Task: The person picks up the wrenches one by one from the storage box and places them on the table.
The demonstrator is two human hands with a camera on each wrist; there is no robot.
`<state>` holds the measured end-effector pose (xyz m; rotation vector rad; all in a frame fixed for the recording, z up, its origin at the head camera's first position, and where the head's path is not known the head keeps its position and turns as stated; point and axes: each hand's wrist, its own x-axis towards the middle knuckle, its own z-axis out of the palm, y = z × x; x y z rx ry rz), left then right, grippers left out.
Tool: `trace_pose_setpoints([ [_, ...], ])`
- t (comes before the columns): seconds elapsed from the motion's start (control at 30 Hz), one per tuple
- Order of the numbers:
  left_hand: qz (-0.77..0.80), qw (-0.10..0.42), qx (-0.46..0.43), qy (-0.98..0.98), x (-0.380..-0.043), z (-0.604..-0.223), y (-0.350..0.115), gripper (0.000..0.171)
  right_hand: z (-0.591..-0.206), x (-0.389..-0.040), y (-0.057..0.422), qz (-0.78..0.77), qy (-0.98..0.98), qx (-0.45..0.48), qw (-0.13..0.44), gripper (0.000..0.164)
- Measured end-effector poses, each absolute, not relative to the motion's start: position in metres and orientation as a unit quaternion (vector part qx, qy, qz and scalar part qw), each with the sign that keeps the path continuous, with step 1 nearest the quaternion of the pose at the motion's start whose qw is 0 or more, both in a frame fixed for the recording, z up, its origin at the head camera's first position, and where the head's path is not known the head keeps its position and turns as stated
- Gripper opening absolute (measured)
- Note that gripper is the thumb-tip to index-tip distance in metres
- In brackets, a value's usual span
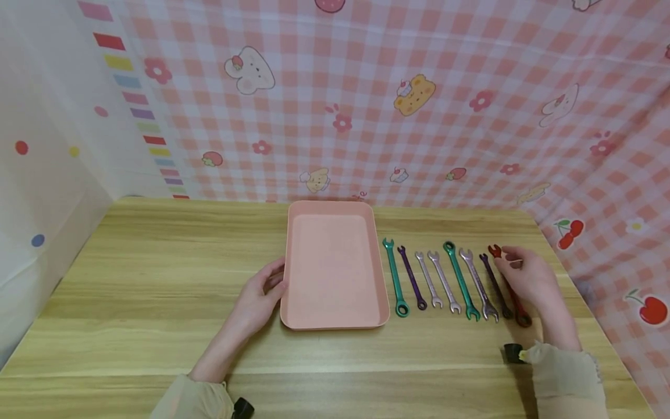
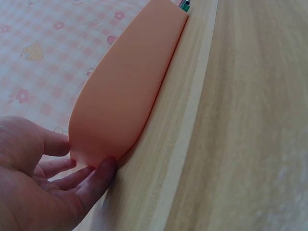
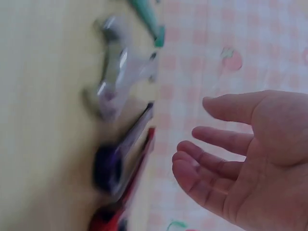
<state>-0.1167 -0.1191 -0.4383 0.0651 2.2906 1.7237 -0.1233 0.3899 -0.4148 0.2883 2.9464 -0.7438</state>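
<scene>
A pink rectangular tray (image 1: pixel 335 270) lies on the wooden table with nothing inside. Fingertips and thumb of my left hand (image 1: pixel 259 297) rest against its outer left wall; the left wrist view shows the fingers spread along the tray's side (image 2: pixel 120 82). My right hand (image 1: pixel 528 279) hovers by the red wrench (image 1: pixel 519 311) at the far right of a row of wrenches, covering part of its shaft. Its fingers are loosely bent with nothing between them in the right wrist view. Left of the red wrench lie a dark purple wrench (image 1: pixel 494 279) and a silvery-pink one (image 1: pixel 475 276).
The row goes on leftward toward the tray: a green wrench (image 1: pixel 461 279), small silvery ones (image 1: pixel 444 280), a purple wrench (image 1: pixel 412 277) and a teal wrench (image 1: pixel 395 276). Behind the table hangs a pink checked cloth (image 1: pixel 293 105), which also covers the right side.
</scene>
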Motion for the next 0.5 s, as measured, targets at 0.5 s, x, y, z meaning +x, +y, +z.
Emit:
trace_pose_setpoints([
  [0.5,0.525,0.084,0.023,0.846,-0.125,-0.434,-0.123,0.057,-0.395,-0.121,0.310,-0.281,0.954,-0.018,-0.101,0.051],
])
